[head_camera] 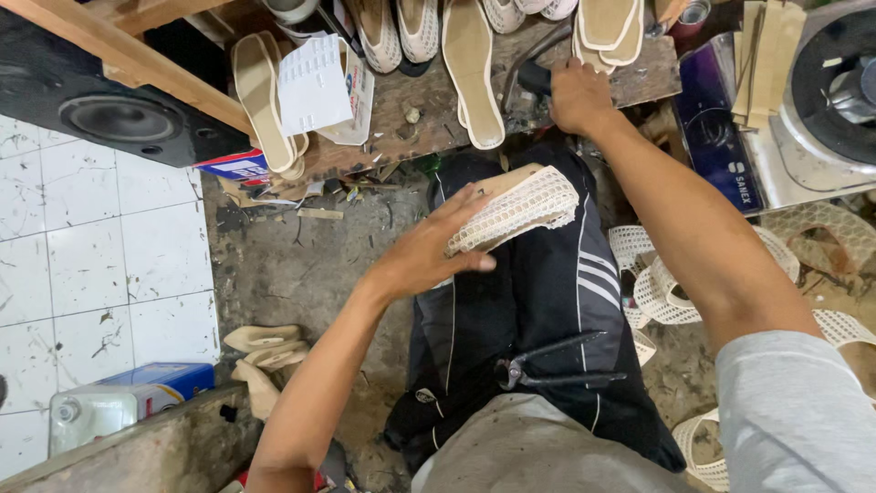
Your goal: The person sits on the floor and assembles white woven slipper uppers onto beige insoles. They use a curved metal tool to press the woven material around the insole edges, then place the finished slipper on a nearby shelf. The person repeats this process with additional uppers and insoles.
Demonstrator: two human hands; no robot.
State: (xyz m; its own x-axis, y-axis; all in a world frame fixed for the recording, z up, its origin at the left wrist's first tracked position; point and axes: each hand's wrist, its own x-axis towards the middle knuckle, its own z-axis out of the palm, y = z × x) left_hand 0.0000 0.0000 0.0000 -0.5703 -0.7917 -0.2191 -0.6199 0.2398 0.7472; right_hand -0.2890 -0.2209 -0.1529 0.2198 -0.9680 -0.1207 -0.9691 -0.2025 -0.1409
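Left hand [436, 251] spread flat, fingers extended, pressed on a white mesh shoe upper [522, 208] lying on the lap, right hand [578, 94] closed around a dark tool handle [534, 78] on the wooden workbench [401, 128], pliers [547, 365] rested on the thigh.

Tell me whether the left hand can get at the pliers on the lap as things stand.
Probably yes. The left hand rests on the mesh shoe upper on the knee, and the pliers lie uncovered further back on the lap, with nothing between them.
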